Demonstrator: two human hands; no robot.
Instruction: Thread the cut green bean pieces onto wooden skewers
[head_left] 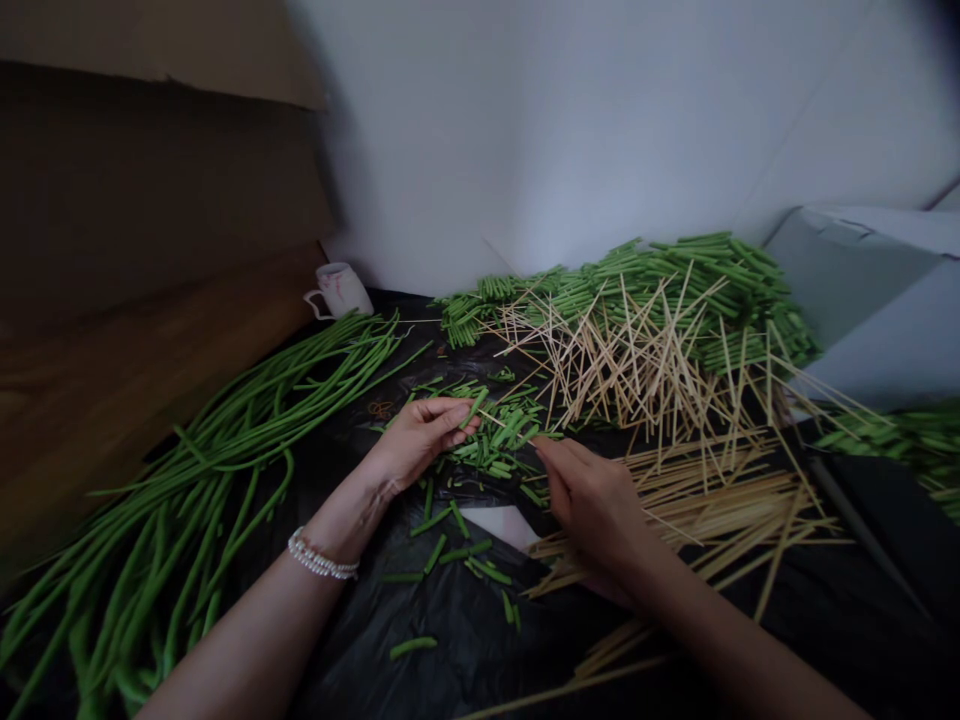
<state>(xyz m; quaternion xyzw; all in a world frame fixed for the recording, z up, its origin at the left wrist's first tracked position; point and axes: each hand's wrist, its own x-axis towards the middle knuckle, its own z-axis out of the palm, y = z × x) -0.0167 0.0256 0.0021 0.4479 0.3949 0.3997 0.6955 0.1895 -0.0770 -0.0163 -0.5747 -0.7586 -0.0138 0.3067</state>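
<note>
My left hand (421, 437), with a beaded bracelet at the wrist, pinches a short piece of green long bean (475, 404) between thumb and fingers. My right hand (596, 495) is closed on a thin wooden skewer (506, 426), which points left; its tip meets the bean piece, though I cannot tell how deep it goes. Below and between the hands lies a loose heap of cut bean pieces (499, 455). Bare wooden skewers (720, 500) are spread beside and under my right forearm.
Uncut long beans (225, 430) cover the left side. A pile of skewered bean pieces (720, 280), skewer ends jutting forward, rests against the wall. A white mug (345, 290) stands at the back left. Black plastic sheeting (360, 640) covers the surface. A pale box (862, 290) stands right.
</note>
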